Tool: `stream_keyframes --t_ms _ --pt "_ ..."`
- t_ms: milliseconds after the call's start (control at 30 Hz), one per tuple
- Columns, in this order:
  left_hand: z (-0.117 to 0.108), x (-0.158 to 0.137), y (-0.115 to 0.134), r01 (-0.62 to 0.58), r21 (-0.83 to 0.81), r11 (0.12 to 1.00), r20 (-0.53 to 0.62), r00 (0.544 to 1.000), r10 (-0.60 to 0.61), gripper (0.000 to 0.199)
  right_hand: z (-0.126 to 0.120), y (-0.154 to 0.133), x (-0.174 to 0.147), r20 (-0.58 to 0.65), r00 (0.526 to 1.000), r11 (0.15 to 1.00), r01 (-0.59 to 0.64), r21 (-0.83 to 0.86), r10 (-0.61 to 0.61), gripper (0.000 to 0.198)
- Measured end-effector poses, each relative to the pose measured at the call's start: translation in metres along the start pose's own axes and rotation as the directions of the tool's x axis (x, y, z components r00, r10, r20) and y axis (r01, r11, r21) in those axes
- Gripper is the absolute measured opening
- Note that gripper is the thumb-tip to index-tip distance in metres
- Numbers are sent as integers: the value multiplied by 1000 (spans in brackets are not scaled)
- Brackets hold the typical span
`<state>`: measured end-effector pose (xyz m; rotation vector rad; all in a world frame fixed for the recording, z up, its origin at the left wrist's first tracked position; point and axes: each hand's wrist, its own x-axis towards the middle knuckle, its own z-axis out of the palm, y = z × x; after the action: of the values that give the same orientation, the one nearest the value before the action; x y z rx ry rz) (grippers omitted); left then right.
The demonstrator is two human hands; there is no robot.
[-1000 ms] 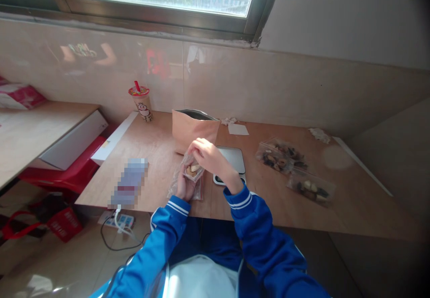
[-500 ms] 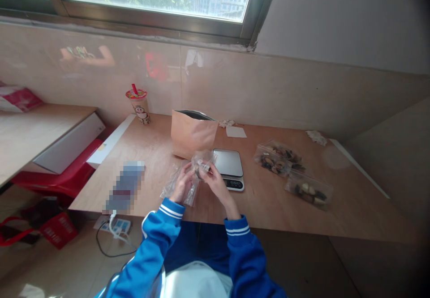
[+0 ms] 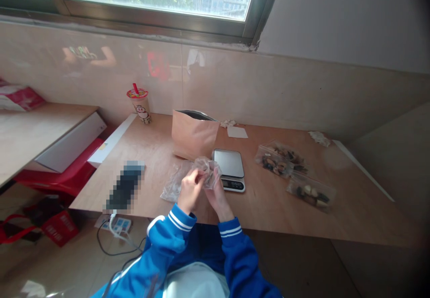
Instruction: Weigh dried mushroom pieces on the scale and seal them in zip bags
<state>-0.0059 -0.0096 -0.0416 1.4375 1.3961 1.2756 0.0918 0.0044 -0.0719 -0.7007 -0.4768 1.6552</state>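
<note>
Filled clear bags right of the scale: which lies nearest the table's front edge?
The bag with pale pieces among dark ones; the other filled bags, mostly brown and dark inside, lie farther back.

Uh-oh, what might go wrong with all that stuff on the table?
The small clear plastic bag held by the left hand and the right hand might slip. The right hand is close to the digital scale and might nudge it. The open brown pouch stands upright just beyond that bag, so a bump might tip it.
</note>
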Motion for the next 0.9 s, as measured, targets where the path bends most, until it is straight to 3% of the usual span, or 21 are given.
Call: stream_keyframes --t_ms 133,200,267,333,400,467,533,567,633,700,733,800,900 --pt "5 -3 -14 179 -304 936 -57 977 -206 23 -3 2 7 -256 967 993 49 111 -20 37" --pt "3 -3 -25 204 -483 852 -141 941 -306 25 -4 -2 8 -301 954 986 51 159 0 34" --pt "-3 -2 -40 223 -659 718 -168 888 -429 22 -3 -10 9 -298 954 985 49 165 2 30" --pt "-11 0 -55 251 -798 547 -111 832 -544 14 6 -23 12 -275 961 988 80 129 -42 28" --pt "-19 2 -68 289 -870 399 -25 783 -621 5 24 -42 19 -212 963 983 178 33 -167 27" --pt "-24 2 -77 317 -888 333 27 760 -650 4 51 -66 32 -90 930 930 346 -120 -357 24" --pt "-26 1 -82 332 -887 322 48 758 -650 7 85 -92 50 63 825 768 548 -332 -561 22" --pt "-25 1 -84 336 -886 318 55 759 -648 7 102 -104 60 155 748 632 637 -441 -646 23" --pt "-25 0 -86 344 -884 316 67 763 -643 8 132 -122 83 356 568 282 746 -604 -742 21" --pt "-24 -1 -89 347 -879 326 71 772 -631 7 153 -128 105 566 453 -67 738 -672 -689 18" --pt "-24 -1 -90 348 -876 333 73 778 -624 6 159 -127 114 651 431 -207 713 -670 -625 16" --pt "-24 -1 -92 349 -871 345 75 789 -609 6 162 -119 128 764 441 -410 657 -632 -471 14" --pt "-25 -2 -94 353 -865 356 82 800 -595 8 156 -104 135 824 480 -567 605 -559 -300 14"
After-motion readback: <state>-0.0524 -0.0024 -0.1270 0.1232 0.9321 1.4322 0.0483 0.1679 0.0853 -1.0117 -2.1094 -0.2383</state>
